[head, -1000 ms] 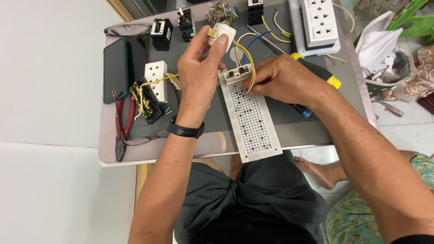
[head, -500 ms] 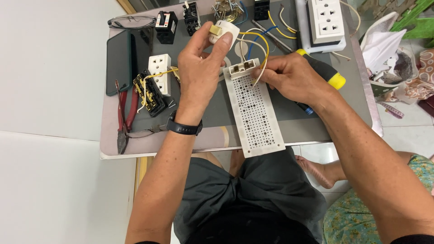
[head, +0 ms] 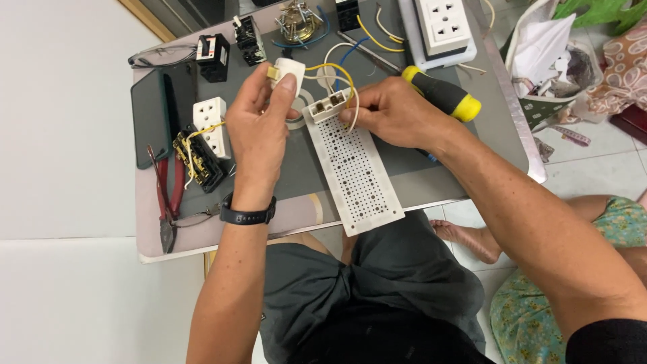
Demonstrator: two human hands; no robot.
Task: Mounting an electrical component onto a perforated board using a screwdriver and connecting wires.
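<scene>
My left hand (head: pixel 259 131) pinches a white plug (head: pixel 286 69) above the table (head: pixel 418 182). My right hand (head: pixel 397 114) grips the wires (head: pixel 337 69) at the top of the perforated board (head: pixel 354 175), beside a screwdriver (head: pixel 441 94).

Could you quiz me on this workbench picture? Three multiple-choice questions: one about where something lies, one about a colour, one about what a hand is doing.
1. Where do the red-handled pliers lie?
A. left edge of the table
B. on the perforated board
C. in the bag

2. What colour is the screwdriver handle?
A. red and white
B. black and yellow
C. all blue

3. What is the left hand doing?
A. resting flat
B. pinching a small white plug part
C. holding the phone

Answers:
1. A, beside the dark phone.
2. B, yellow ends, black middle.
3. B, fingers closed on it.
</scene>
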